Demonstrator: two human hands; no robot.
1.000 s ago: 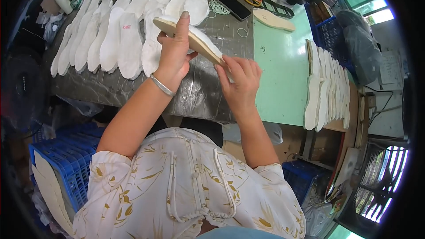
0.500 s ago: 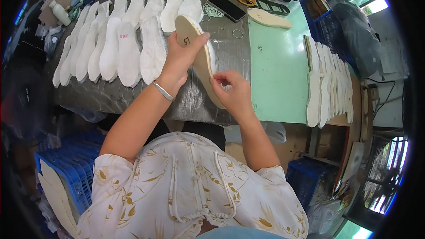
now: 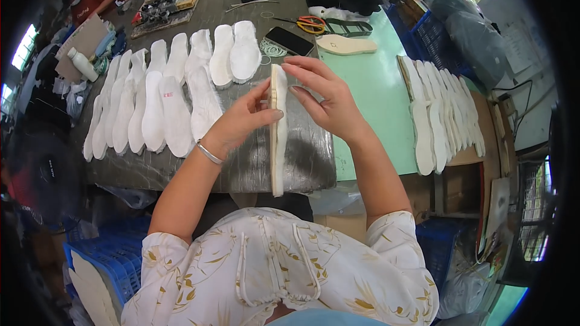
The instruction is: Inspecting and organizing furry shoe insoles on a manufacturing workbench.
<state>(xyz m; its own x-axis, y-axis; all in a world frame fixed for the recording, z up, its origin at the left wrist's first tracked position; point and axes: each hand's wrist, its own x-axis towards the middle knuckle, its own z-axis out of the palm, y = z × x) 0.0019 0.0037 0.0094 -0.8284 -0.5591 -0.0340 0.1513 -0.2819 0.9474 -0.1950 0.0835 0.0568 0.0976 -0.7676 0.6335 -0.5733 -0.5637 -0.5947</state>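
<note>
A fleece insole (image 3: 278,139) stands on edge in front of me, its beige layered side and white fleece showing; whether it is one or two pressed together, I cannot tell. My left hand (image 3: 249,116) is closed around its upper half, thumb on the near edge. Fingers stretched and apart, my right hand (image 3: 323,95) is at the insole's upper end, fingertips by the top edge. To the left lie overlapping rows of white fleece insoles (image 3: 175,118). Beyond my hands are a black phone (image 3: 289,41), pale green rubber bands (image 3: 273,49) and orange-handled scissors (image 3: 312,25).
The dark tabletop (image 3: 241,172) adjoins a green board (image 3: 356,90). On the right stands another row of insoles (image 3: 423,127); a single beige insole (image 3: 347,44) lies farther back. At left is a white bottle (image 3: 82,64). A blue crate (image 3: 115,259) sits below. Another person (image 3: 90,0) is at far left.
The insole has turned from showing its beige underside to edge-on and upright. My right hand has moved from its lower side to its upper end, and its fingers have spread.
</note>
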